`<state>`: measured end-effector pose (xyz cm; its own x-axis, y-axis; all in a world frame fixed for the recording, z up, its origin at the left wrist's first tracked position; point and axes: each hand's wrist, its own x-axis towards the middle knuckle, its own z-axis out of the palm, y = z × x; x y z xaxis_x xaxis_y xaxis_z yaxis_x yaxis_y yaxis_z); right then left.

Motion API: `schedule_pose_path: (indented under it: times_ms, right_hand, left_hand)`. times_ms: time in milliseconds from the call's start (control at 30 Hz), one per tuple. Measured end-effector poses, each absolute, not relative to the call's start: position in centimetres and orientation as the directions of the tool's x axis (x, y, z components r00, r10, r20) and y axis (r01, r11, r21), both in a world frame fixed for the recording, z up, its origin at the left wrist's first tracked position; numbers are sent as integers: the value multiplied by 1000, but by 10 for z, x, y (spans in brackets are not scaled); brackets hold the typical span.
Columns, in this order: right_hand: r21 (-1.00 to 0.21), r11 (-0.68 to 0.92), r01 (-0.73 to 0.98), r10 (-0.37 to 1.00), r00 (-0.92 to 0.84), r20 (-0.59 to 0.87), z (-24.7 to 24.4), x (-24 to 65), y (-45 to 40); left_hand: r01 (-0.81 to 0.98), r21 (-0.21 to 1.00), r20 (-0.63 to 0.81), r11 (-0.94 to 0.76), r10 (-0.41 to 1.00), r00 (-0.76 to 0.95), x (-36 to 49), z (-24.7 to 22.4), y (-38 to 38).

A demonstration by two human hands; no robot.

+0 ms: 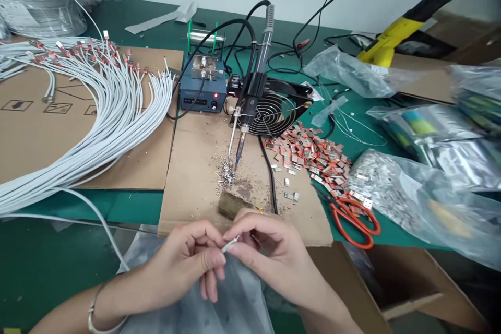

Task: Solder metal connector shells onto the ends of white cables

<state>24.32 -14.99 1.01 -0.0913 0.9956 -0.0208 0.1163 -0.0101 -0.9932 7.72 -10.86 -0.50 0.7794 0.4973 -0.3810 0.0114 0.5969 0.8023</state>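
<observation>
My left hand [191,258] and my right hand [270,253] meet at the near edge of the bench, both pinching the tip of a thin white cable [230,243] between thumb and fingers. The cable runs off to the left behind my left hand as a white loop [97,216]. Just beyond my fingers lies a dark sponge [233,204] on a cardboard sheet [195,167]. Above it a mounted soldering iron [250,94] points down at a pile of solder scraps [227,172]. A heap of small orange-and-metal connectors [313,156] lies to the right.
A large bundle of white cables [105,109] fans across cardboard at the left. A blue soldering station [202,88] and a small fan [274,109] stand behind the iron. Orange scissors [354,216] and plastic bags of parts [410,188] lie at the right. An open carton [410,282] sits below.
</observation>
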Motion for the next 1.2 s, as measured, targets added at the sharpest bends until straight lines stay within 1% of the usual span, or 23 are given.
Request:
schedule_pose_path:
  times_ms: [167,267,333,367,433,467,500,533,567,633,667,700,767,867,1000,1067,1100,1133,1167,1200]
  right_hand:
    - [-996,-83,-11,994,-66,-82,8,239,-146]
    - [-997,-59,-52,998,-40,-57,6,235,-145]
    - [-992,-23,-125,1000,-12,-22,6,236,-144]
    - [-981,11,-194,1000,30,5,6,237,-144]
    - [-939,124,-322,977,204,59,6,241,-144]
    - [-927,178,-331,954,288,80,6,242,-144]
    - [-932,200,-301,940,327,96,6,243,-144]
    - [-952,182,-245,946,309,101,5,244,-145]
    - [-975,138,-174,965,243,94,5,243,-145]
    - [-997,55,-51,997,51,52,3,240,-145]
    - [-999,46,-20,999,-22,47,2,238,-145]
    - [-998,60,-2,996,-60,60,1,237,-145]
    - [-993,114,25,989,-97,111,0,235,-144]
    - [-978,197,72,977,-93,191,1,235,-145]
    - [-953,279,120,960,-61,274,5,235,-146]
    - [-964,252,84,968,-36,250,3,233,-146]
    - [-978,206,21,978,-33,205,1,232,-146]
    - [-988,134,-80,989,-47,138,-3,231,-145]
    - [-977,26,-213,995,-84,45,-7,229,-145]
    - [-933,-104,-345,987,-148,-55,-12,228,-144]
  left_hand:
    - [43,847,-357,530,507,784,69,-7,-108]
    - [66,890,-326,452,529,784,66,-7,-108]
    - [95,920,-303,379,539,786,63,-5,-107]
    - [117,926,-305,359,531,791,62,-4,-107]
    - [140,912,-336,385,508,793,58,-4,-107]
    - [131,893,-355,430,497,792,57,-4,-107]
    - [106,869,-367,483,486,793,56,-5,-107]
    - [67,842,-369,535,481,796,56,-7,-108]
    - [20,817,-358,576,480,801,56,-9,-108]
    - [-48,776,-327,629,465,823,58,-13,-107]
    - [-64,761,-320,645,459,829,59,-14,-107]
    - [-73,751,-318,656,456,831,60,-16,-106]
    - [-72,739,-327,669,451,830,61,-17,-106]
    - [-62,732,-331,678,434,838,63,-17,-106]
    - [-20,784,-324,621,436,840,62,-17,-106]
    - [16,835,-316,550,455,833,60,-16,-105]
    - [39,867,-307,496,471,827,59,-15,-105]
    - [67,900,-295,431,489,821,58,-14,-103]
    - [100,928,-282,359,501,819,56,-11,-102]
    - [134,948,-268,287,503,822,55,-9,-100]
